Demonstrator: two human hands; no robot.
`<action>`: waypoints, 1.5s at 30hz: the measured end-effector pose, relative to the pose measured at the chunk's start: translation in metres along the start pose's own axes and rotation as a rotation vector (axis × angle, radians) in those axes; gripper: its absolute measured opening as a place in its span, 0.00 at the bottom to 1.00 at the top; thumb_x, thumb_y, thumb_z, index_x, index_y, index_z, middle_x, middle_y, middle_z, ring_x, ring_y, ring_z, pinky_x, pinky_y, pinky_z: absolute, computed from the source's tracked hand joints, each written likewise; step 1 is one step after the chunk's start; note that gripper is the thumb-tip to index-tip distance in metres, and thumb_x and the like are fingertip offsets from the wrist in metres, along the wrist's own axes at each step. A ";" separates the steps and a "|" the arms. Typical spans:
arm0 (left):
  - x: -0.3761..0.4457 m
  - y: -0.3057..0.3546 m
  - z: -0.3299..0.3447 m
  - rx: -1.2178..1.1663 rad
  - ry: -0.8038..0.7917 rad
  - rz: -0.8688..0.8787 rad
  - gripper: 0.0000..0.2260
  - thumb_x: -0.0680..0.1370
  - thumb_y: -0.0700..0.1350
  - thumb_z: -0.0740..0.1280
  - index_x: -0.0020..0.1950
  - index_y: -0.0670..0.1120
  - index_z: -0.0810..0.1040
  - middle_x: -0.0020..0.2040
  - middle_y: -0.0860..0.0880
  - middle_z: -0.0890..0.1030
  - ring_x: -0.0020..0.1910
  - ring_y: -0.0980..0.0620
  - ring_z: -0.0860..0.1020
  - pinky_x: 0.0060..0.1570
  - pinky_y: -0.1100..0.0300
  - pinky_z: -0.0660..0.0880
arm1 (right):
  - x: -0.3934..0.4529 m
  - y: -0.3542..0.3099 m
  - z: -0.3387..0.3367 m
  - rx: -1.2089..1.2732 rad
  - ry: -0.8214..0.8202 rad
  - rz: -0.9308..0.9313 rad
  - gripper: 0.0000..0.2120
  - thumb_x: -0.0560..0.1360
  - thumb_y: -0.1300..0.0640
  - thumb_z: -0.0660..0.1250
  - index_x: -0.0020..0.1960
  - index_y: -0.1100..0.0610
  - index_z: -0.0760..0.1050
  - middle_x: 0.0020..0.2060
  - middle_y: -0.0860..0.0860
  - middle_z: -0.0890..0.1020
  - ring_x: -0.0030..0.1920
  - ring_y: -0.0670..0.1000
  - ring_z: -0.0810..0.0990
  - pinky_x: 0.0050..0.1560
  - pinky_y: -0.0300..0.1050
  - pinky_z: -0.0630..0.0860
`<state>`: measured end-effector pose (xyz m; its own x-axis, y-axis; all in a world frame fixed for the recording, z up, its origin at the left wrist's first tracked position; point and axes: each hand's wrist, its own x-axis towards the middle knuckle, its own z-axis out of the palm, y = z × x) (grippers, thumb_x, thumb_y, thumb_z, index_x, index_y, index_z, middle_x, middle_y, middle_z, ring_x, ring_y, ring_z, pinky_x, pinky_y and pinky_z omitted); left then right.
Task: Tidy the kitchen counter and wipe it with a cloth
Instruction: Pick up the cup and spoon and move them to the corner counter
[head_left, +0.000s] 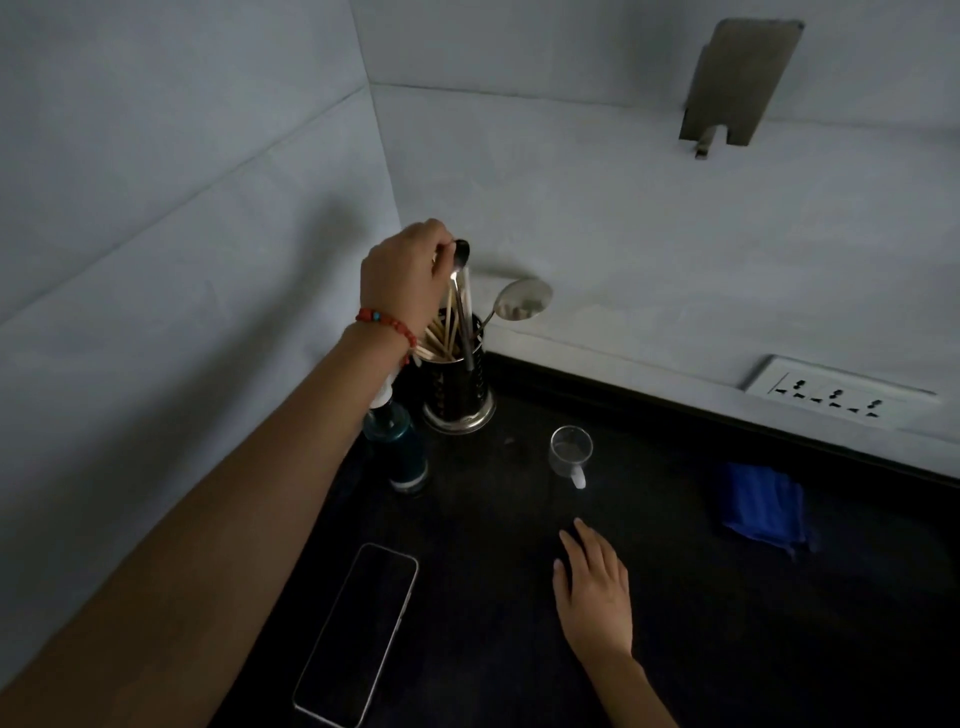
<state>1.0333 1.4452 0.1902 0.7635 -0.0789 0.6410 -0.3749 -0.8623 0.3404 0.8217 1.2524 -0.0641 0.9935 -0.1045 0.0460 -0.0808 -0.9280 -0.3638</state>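
Left hand (402, 270) pinches spoon (459, 291) over utensil holder (457, 389), frame center | right hand (592, 587) flat, holds nothing | blue cloth (763, 506) right side, soft, light; take by an edge

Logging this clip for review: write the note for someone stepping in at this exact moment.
Left hand: pinches a small spoon by its bowl, handle down in the steel cutlery holder.
Right hand: open, flat on the black counter.
Blue cloth: folded, untouched, by the back wall.
Glass cup, phone, teal bottle on the counter.
Done: spoon nearly stowed.
Left: release it, clear items, wipe.
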 end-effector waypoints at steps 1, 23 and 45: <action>0.003 -0.002 0.001 -0.001 0.010 -0.009 0.11 0.77 0.43 0.60 0.45 0.39 0.78 0.42 0.41 0.83 0.39 0.41 0.81 0.41 0.49 0.78 | 0.000 0.000 0.000 0.002 -0.003 0.002 0.20 0.73 0.49 0.53 0.56 0.55 0.78 0.59 0.51 0.80 0.61 0.48 0.67 0.55 0.49 0.77; -0.012 -0.007 0.024 0.173 -0.420 -0.160 0.08 0.76 0.43 0.64 0.46 0.41 0.80 0.45 0.40 0.83 0.47 0.40 0.80 0.47 0.50 0.77 | -0.001 -0.003 -0.007 0.000 -0.066 0.012 0.20 0.72 0.49 0.53 0.55 0.54 0.78 0.59 0.51 0.80 0.62 0.47 0.68 0.56 0.47 0.75; -0.214 0.054 0.012 -0.348 -0.872 -0.126 0.11 0.74 0.48 0.67 0.54 0.46 0.80 0.52 0.47 0.81 0.52 0.53 0.79 0.55 0.58 0.75 | -0.084 0.016 -0.050 0.130 -0.127 0.258 0.19 0.79 0.51 0.56 0.69 0.51 0.65 0.74 0.49 0.61 0.74 0.49 0.56 0.73 0.47 0.56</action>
<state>0.8561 1.4092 0.0627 0.8802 -0.4625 -0.1064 -0.2912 -0.7033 0.6486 0.7332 1.2286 -0.0271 0.9442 -0.2777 -0.1771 -0.3289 -0.8223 -0.4644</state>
